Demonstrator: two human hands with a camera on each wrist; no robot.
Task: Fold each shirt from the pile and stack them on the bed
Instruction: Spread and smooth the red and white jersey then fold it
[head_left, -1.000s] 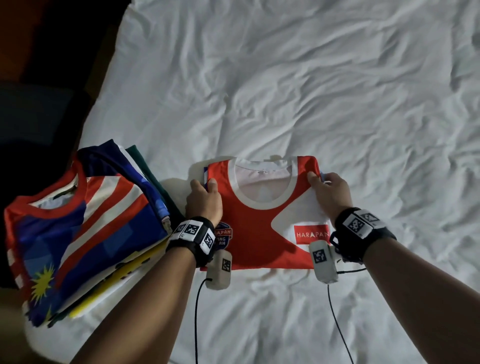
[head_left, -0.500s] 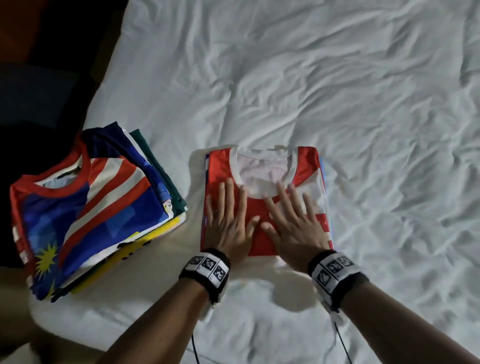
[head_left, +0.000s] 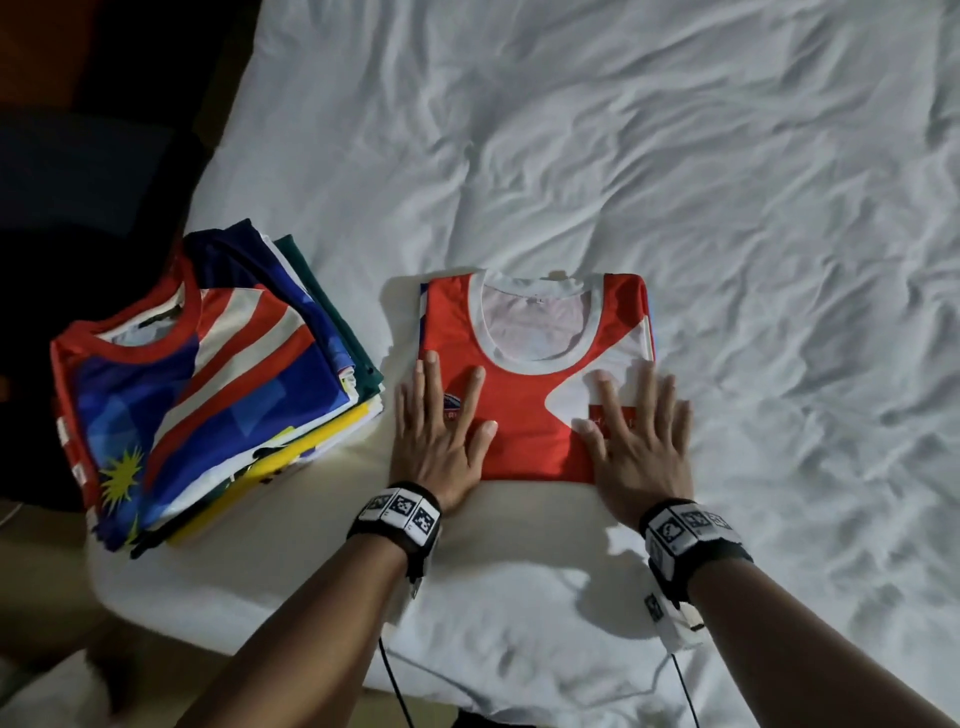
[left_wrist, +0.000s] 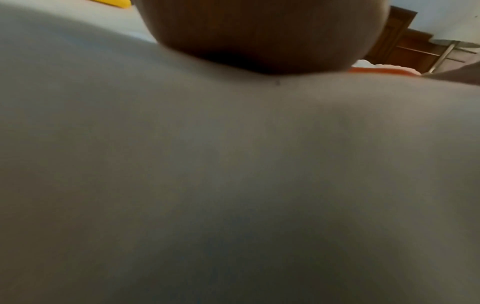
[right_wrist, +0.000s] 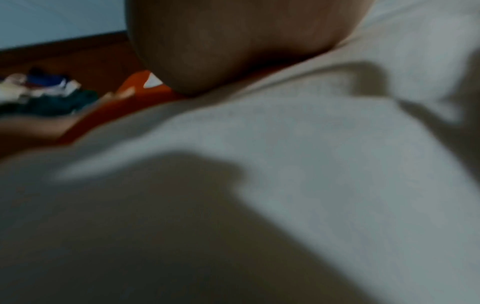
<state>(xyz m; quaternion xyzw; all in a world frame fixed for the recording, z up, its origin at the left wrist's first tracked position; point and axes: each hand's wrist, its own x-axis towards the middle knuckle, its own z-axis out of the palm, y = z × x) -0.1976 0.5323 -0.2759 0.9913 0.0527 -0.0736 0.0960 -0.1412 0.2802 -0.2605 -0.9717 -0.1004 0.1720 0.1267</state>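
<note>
You are working over a bed (head_left: 675, 156) whose white sheet is lying soft and heavily creased. Near its left edge a stack of folded shirts (head_left: 208, 384) is sitting, slick printed jerseys in blue, red, yellow and green. Just beside it the red shirt (head_left: 524, 415) is lying as a flat rectangle, white collar away from you. Step in hand, as judged: you are smoothing the finished fold. Your left hand (head_left: 439, 441) and right hand (head_left: 636, 441) are both pressing flat on it, fingers straight and spread, gripping nothing. Next move is calling for sliding fingers under both side edges and lifting it level onto the stack.
</note>
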